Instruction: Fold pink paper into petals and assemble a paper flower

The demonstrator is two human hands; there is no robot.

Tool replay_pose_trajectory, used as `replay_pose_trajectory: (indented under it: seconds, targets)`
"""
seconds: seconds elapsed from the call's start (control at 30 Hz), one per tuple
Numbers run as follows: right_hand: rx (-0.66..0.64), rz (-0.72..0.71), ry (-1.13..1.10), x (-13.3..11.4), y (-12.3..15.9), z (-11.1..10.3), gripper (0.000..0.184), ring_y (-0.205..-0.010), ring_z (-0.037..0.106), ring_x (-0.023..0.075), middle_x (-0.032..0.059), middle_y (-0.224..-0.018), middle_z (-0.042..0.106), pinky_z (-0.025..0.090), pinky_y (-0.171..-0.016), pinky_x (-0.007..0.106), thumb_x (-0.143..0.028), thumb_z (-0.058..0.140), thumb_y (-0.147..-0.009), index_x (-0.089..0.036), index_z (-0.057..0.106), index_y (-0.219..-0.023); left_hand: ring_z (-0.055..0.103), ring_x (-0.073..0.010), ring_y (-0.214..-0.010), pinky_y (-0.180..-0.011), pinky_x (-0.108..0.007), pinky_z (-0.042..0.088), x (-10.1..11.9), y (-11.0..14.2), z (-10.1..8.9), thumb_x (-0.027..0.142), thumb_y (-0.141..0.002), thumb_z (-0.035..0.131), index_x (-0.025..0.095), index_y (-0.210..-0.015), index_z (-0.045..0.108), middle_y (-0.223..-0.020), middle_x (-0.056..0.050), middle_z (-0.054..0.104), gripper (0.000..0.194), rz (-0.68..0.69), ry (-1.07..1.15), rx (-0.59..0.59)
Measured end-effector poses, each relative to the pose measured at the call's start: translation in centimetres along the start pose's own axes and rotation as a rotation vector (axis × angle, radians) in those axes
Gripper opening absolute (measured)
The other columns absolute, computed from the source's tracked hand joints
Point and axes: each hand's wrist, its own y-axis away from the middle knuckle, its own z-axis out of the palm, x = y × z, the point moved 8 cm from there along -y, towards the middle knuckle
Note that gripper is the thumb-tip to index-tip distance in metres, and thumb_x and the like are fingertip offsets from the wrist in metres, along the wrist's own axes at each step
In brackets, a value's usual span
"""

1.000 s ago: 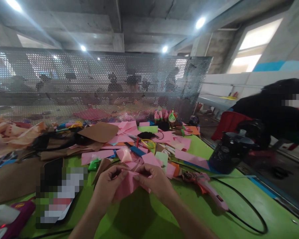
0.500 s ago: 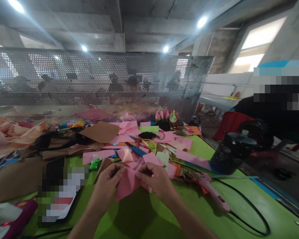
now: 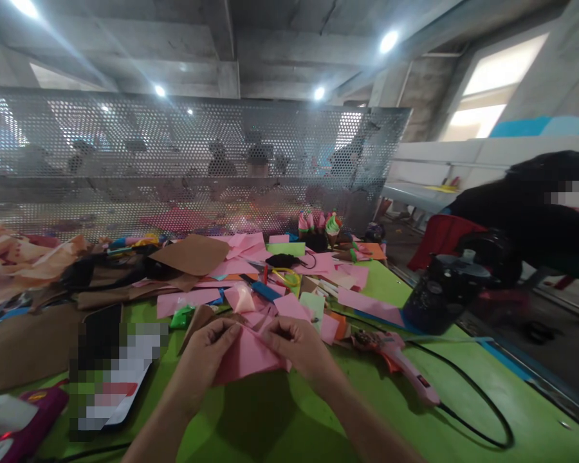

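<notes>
I hold a pink paper sheet (image 3: 248, 357) just above the green table (image 3: 280, 424), close in front of me. My left hand (image 3: 200, 363) pinches its left top edge with fingers closed. My right hand (image 3: 302, 350) pinches the right top edge, thumb and fingers pressed on the paper. The sheet hangs between the two hands and spreads wide below them.
Pink, brown and green paper scraps (image 3: 251, 270) litter the table beyond my hands, with yellow-handled scissors (image 3: 284, 276). A pink glue gun (image 3: 398, 360) with a black cord (image 3: 482, 411) lies at right. A dark jug (image 3: 444, 292) stands near the right edge. A perforated metal screen (image 3: 183, 161) closes the back. A person in black (image 3: 525, 212) sits at right.
The pink sheet has been opened wider between my hands and now spreads flatter and lower. Both hands stayed in nearly the same spot.
</notes>
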Motion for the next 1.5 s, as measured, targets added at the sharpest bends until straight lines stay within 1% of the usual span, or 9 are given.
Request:
replay_pose_trajectory:
  seconds: [0.17,0.33,0.43,0.53,0.67,0.8,0.93,1.1,1.5]
  targets:
    - [-0.087,0.010,0.010,0.3,-0.1,0.3,0.040,-0.055,0.044,0.0104,-0.0013,-0.060,0.054,0.031,-0.052,0.023,-0.053,0.067,-0.081,-0.014,0.067,-0.069,0.053,-0.0149,-0.070,-0.061,-0.021,0.041,-0.4,-0.3,-0.4,0.052,-0.075,0.071,0.017,-0.081,0.070,-0.077,-0.001,0.065,0.035,0.011,-0.010,0.022]
    - [-0.058,0.042,0.066,0.4,0.0,0.3,0.041,-0.048,0.040,0.0094,-0.0030,-0.050,0.050,0.029,-0.048,0.023,-0.053,0.072,-0.075,-0.015,0.065,-0.062,0.055,-0.0156,-0.072,-0.063,-0.022,0.041,-0.3,-0.1,-0.2,0.052,-0.074,0.071,0.018,-0.083,0.070,-0.079,-0.001,0.066,0.035,0.012,-0.006,0.022]
    - [-0.032,0.067,0.041,0.5,0.1,0.3,0.045,-0.046,0.037,0.0088,-0.0042,-0.046,0.046,0.028,-0.047,0.023,-0.057,0.073,-0.072,-0.015,0.063,-0.060,0.055,-0.0159,-0.072,-0.064,-0.022,0.041,0.0,0.1,0.3,0.054,-0.072,0.072,0.017,-0.084,0.071,-0.077,-0.002,0.067,0.038,-0.013,0.011,-0.022]
    - [-0.002,0.074,0.025,0.7,0.1,0.3,0.045,-0.046,0.038,0.0086,-0.0040,-0.048,0.048,0.029,-0.046,0.022,-0.057,0.074,-0.070,-0.015,0.063,-0.060,0.053,-0.0138,-0.066,-0.060,-0.021,0.040,-0.1,0.2,0.6,0.054,-0.069,0.075,0.016,-0.079,0.071,-0.072,0.000,0.065,0.040,-0.066,0.034,-0.039]
    - [0.030,0.036,0.057,0.5,0.1,0.2,0.040,-0.049,0.039,0.0092,-0.0037,-0.050,0.047,0.030,-0.047,0.022,-0.052,0.075,-0.070,-0.015,0.063,-0.058,0.051,-0.0117,-0.061,-0.057,-0.020,0.039,-0.4,0.3,0.6,0.052,-0.063,0.079,0.016,-0.072,0.068,-0.068,0.001,0.063,0.039,-0.086,0.132,-0.008]
    - [0.049,0.008,0.060,0.3,0.1,0.2,0.042,-0.050,0.040,0.0095,-0.0032,-0.051,0.047,0.029,-0.046,0.023,-0.053,0.076,-0.069,-0.016,0.060,-0.056,0.051,-0.0113,-0.061,-0.057,-0.021,0.040,-0.9,0.3,1.0,0.051,-0.064,0.080,0.016,-0.074,0.066,-0.069,0.001,0.062,0.039,-0.112,0.207,-0.020]
    - [0.019,0.028,0.027,0.1,0.3,0.4,0.048,-0.049,0.039,0.0088,-0.0029,-0.053,0.049,0.027,-0.045,0.022,-0.060,0.074,-0.067,-0.016,0.058,-0.058,0.050,-0.0102,-0.063,-0.057,-0.019,0.039,-0.9,0.3,0.9,0.052,-0.068,0.077,0.016,-0.075,0.065,-0.069,0.002,0.061,0.039,-0.095,0.176,-0.025]
    - [-0.063,0.072,0.038,0.2,0.3,0.5,0.048,-0.047,0.038,0.0082,-0.0039,-0.050,0.048,0.025,-0.045,0.022,-0.060,0.070,-0.075,-0.016,0.057,-0.060,0.052,-0.0099,-0.062,-0.057,-0.019,0.041,-0.7,0.3,0.2,0.052,-0.070,0.076,0.018,-0.076,0.063,-0.072,0.003,0.061,0.037,-0.090,0.193,0.037]
    - [0.031,0.022,0.125,0.1,0.1,0.2,0.049,-0.048,0.034,0.0095,-0.0043,-0.048,0.042,0.025,-0.046,0.024,-0.059,0.070,-0.073,-0.018,0.052,-0.053,0.051,-0.0110,-0.063,-0.057,-0.019,0.041,-0.7,0.4,0.2,0.053,-0.070,0.075,0.018,-0.075,0.065,-0.070,0.003,0.061,0.036,-0.054,0.169,0.066]
